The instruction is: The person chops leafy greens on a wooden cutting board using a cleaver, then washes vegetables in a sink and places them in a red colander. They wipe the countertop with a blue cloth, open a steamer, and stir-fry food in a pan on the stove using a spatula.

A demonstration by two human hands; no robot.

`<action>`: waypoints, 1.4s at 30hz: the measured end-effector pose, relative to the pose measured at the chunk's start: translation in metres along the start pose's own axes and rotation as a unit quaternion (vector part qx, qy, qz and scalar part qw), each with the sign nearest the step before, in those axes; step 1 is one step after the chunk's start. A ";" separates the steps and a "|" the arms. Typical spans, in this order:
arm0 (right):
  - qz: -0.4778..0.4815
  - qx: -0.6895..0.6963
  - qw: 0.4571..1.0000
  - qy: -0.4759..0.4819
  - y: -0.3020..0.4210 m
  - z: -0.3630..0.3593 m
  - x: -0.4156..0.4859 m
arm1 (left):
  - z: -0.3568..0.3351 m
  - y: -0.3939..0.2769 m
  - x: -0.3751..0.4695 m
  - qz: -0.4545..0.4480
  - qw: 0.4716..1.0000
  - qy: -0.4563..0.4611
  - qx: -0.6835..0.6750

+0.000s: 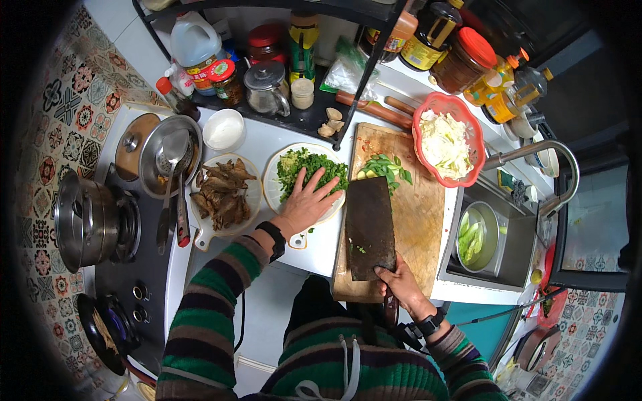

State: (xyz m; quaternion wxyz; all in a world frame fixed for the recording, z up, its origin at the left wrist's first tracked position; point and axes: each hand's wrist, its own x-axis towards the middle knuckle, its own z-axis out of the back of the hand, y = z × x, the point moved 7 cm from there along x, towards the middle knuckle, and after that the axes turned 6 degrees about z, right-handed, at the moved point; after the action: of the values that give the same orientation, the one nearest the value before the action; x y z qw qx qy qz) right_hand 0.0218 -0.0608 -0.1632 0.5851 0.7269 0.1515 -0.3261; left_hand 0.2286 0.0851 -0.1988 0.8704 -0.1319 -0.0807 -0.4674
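My left hand [307, 200] lies with spread fingers on a heap of chopped green herbs [313, 168]. A paler minced heap [289, 163] touches the greens on the same white plate [271, 180]. My right hand [401, 285] grips the handle of a broad, dark cleaver [371, 225], its blade flat over the left part of a wooden cutting board [419, 230]. Sliced green pieces [386, 168] lie on the board beyond the blade. A red plastic basket [479, 135] of shredded pale cabbage [446, 145] overlaps the board's far right corner.
Dried fish-like pieces [223, 193] fill a plate at left, beside a white bowl [224, 131] and a steel bowl [143, 155] with ladles. A lidded pot [88, 220] and a frying pan [95, 331] stand on the stove. The sink [519, 235] is at right; a black rack [371, 75] stands behind.
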 end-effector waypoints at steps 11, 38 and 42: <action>0.072 0.009 0.994 -0.083 -0.007 0.071 -0.049 | 0.031 0.005 0.012 -0.003 0.996 -0.031 -0.085; 0.093 0.038 0.989 -0.105 -0.055 0.157 -0.058 | -0.040 -0.084 -0.079 0.093 0.903 0.238 0.344; 0.094 0.056 0.989 -0.101 -0.056 0.162 -0.055 | -0.025 -0.076 -0.066 0.174 0.953 0.078 0.236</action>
State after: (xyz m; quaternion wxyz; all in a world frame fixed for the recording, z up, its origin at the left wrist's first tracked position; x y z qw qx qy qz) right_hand -0.1008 -0.1907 -0.1855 0.5839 0.7330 0.0040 -0.3489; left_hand 0.1292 0.0891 -0.2285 0.9483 0.1022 -0.0962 -0.2847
